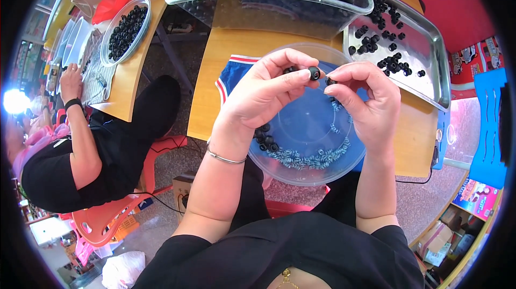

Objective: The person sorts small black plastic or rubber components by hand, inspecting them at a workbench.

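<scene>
My left hand (269, 84) is closed, thumb and fingers pinching a small black round part (315, 73) with a hole in its end. Another dark part shows partly behind its fingers. Close beside it, my right hand (368, 93) pinches something small and dark, mostly hidden by the fingertips. Both hands are above a round clear plastic tray (309, 177). Many small shiny metal pieces (314, 158) lie in a curve along its near side. Several black round parts (265, 139) sit at the tray's left, partly behind my left wrist.
A clear bin (269, 12) heaped with black round parts stands at the far side of the wooden table (200, 111). To the right lies a metal tray (438, 58) with scattered black parts. At left, a co-worker's hand (71, 82) rests at another table near a round container (106, 58) of black parts.
</scene>
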`<state>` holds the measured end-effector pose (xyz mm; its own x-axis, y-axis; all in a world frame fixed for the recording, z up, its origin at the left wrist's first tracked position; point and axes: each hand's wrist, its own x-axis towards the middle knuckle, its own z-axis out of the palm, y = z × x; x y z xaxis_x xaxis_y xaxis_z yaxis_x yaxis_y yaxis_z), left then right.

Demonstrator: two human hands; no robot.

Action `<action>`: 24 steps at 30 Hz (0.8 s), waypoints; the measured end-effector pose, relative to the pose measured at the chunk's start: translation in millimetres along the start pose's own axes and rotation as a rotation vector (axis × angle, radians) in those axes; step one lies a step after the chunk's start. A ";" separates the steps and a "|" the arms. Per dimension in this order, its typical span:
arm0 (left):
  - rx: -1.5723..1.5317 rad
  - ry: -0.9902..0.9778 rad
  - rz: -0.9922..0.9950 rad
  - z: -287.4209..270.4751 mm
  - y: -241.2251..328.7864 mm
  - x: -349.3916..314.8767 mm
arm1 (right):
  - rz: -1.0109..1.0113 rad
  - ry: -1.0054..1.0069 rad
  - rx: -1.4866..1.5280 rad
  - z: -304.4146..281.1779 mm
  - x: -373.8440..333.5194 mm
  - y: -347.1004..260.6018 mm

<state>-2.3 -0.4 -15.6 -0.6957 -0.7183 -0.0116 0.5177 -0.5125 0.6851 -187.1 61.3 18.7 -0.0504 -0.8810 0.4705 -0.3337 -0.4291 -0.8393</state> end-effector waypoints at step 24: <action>0.054 0.062 -0.024 7.8 0.9 -2.0 | -0.202 0.023 -0.130 7.8 2.6 6.6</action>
<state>-4.3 4.3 -9.3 -0.6745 -0.7347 -0.0721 0.4727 -0.5048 0.7222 -182.1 54.6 12.3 0.0088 -0.7746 0.6324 -0.4571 -0.5656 -0.6864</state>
